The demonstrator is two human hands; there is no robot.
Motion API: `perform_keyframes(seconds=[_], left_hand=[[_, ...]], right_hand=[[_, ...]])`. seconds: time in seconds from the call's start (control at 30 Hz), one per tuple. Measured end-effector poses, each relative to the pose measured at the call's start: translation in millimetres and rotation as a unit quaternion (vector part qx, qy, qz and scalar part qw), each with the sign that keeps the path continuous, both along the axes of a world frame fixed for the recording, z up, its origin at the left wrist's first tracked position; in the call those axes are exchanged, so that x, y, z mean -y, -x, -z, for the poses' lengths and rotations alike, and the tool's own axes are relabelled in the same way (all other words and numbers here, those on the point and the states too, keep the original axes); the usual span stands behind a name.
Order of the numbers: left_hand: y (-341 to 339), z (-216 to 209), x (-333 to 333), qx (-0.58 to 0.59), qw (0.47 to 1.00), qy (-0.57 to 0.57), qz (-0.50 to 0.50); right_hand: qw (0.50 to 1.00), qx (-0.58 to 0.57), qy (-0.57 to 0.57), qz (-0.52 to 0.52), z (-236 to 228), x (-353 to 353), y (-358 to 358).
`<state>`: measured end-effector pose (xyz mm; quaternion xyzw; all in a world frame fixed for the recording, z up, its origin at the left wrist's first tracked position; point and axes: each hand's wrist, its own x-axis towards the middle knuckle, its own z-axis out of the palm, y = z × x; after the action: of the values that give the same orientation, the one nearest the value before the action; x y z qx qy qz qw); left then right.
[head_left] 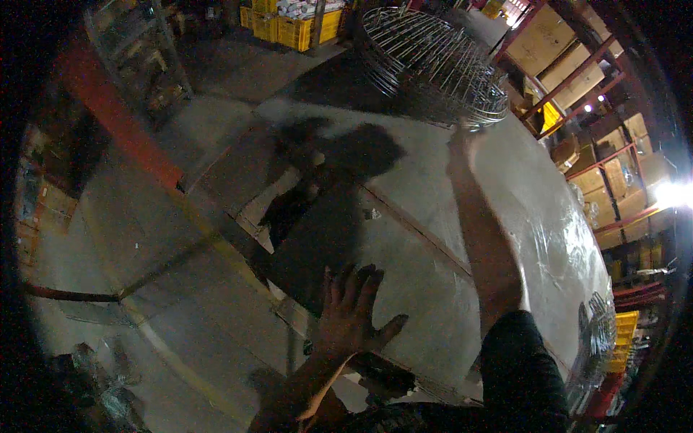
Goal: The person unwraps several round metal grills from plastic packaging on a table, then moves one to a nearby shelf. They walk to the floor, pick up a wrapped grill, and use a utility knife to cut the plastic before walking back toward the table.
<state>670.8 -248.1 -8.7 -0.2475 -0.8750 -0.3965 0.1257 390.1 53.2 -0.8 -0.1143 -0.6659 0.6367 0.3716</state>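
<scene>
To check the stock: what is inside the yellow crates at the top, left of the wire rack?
Whitish items show at the top of the yellow crates, too blurred to identify. The crates cover whatever lies lower.

"Where is that camera sitting?"

"On the person's head, left of a pair, and it's looking down over the counter point(419, 169), catching the left hand point(350, 317) near and the right hand point(463, 150) farther out."

"How far is it seeing?"

"Its fisheye lens is reaching the yellow crates point(292, 35) beyond the counter, bending straight edges toward a dark rim."
</scene>
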Motion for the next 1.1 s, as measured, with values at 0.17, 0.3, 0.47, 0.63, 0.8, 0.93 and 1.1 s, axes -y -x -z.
perform_keyframes(seconds=[0.17, 0.3, 0.47, 0.63, 0.8, 0.93, 1.1], left_hand=[[-6.2, 16.7, 3.6, -0.076, 0.997, -0.024, -0.001], [-23.5, 16.0, 19.2, -0.083, 0.989, -0.123, 0.004], [-83.2, 36.8, 76.1, -0.165, 0.981, -0.092, 0.048], [-206.0, 186.0, 231.3, 0.076, 0.992, -0.04, 0.087], [-354.2, 301.3, 496.7, 0.523, 0.818, 0.212, -0.112], [-397.7, 299.3, 635.8, 0.603, 0.722, 0.286, -0.184], [-368.4, 295.6, 681.8, 0.602, 0.74, 0.241, -0.179]], right_hand=[[0.885, 0.228, -0.027, -0.406, 22.9, 131.4, -128.0], [0.836, 0.302, -0.203, -0.411, -18.3, 212.7, -245.9], [0.825, 0.174, -0.481, -0.241, -88.7, 284.4, -362.6], [0.91, 0.225, -0.181, -0.297, 5.8, 286.8, -500.2], [0.817, 0.546, -0.18, -0.055, 170.3, 305.3, -792.1], [0.574, 0.783, -0.199, -0.134, 233.8, 393.8, -1077.7], [0.561, 0.824, 0.021, -0.08, 252.5, 444.9, -1169.2]])
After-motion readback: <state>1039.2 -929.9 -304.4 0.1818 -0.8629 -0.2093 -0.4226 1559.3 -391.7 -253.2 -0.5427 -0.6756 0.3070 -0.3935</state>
